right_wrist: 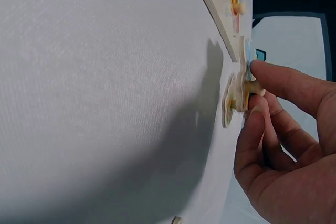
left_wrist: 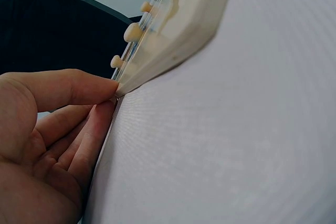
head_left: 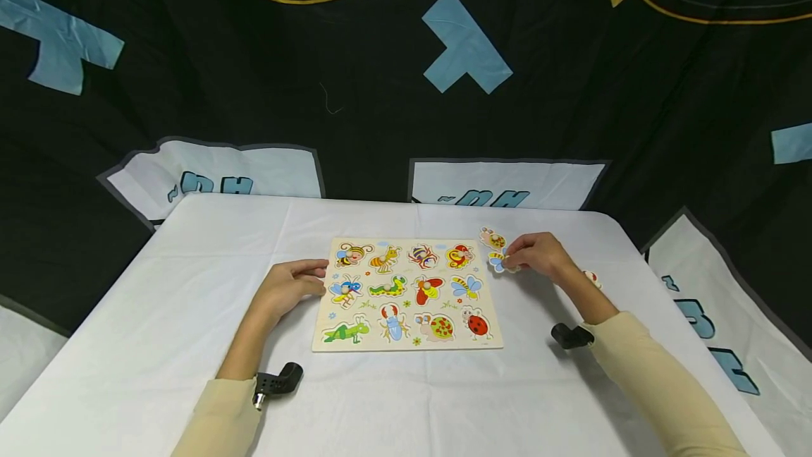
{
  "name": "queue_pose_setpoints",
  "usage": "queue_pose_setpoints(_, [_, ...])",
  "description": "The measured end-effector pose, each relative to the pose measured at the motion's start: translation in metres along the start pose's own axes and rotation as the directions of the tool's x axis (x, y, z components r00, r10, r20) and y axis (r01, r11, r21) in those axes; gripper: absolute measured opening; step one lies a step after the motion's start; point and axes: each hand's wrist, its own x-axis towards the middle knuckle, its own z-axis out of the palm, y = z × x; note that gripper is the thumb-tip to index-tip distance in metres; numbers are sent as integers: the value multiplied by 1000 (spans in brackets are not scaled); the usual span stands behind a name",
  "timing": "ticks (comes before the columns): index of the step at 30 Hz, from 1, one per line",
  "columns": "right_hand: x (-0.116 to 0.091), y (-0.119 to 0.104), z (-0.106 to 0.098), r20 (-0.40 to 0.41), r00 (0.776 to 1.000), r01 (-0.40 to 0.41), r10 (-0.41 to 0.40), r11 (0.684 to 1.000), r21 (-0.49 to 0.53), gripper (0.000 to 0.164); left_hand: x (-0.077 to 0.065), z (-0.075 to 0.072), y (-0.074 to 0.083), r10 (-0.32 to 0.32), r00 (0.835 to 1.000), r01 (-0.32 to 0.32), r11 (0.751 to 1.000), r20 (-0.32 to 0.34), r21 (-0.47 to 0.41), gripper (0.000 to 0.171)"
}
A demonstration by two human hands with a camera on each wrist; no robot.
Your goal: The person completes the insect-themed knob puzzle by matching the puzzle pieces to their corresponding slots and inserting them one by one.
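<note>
A wooden peg puzzle board [head_left: 406,306] printed with colourful insects lies flat on the table. My left hand [head_left: 288,291] is at its left edge, with fingertips touching the edge in the left wrist view. Just off the board's upper right side, my right hand [head_left: 539,254] pinches the knob of an insect puzzle piece [head_left: 497,262] with blue wings and a yellow body. Beside it is a snail puzzle piece [head_left: 493,238]. In the right wrist view the pinched piece [right_wrist: 242,72] stands near the board's corner, partly hidden by the fingers.
A white cloth covers the table [head_left: 406,407]. Partly behind the right forearm lies a small red and white piece [head_left: 592,278]. Several knobbed pieces, such as a bee [head_left: 353,254], sit on the board. A black patterned cloth [head_left: 368,90] hangs behind the table.
</note>
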Motion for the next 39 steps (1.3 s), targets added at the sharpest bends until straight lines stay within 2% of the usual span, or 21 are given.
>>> queue_pose_setpoints(6, [-4,-4,4,27,999,18,-18,1000,-14,25,0,0,0,3,1000,-3,1000,3,1,59])
queue_pose_setpoints(16, [-7,-9,13,76,991,111,-107,992,-52,22,0,-1,0,-2,1000,2,1000,7,1,58])
queue_pose_setpoints(33, [-16,-19,39,102,986,137,-131,989,-53,23,0,0,0,-14,1000,14,1000,5,-6,59])
queue_pose_setpoints(39, [-18,-21,44,124,979,170,-162,984,-52,23,0,0,0,-14,1000,14,1000,2,-5,58])
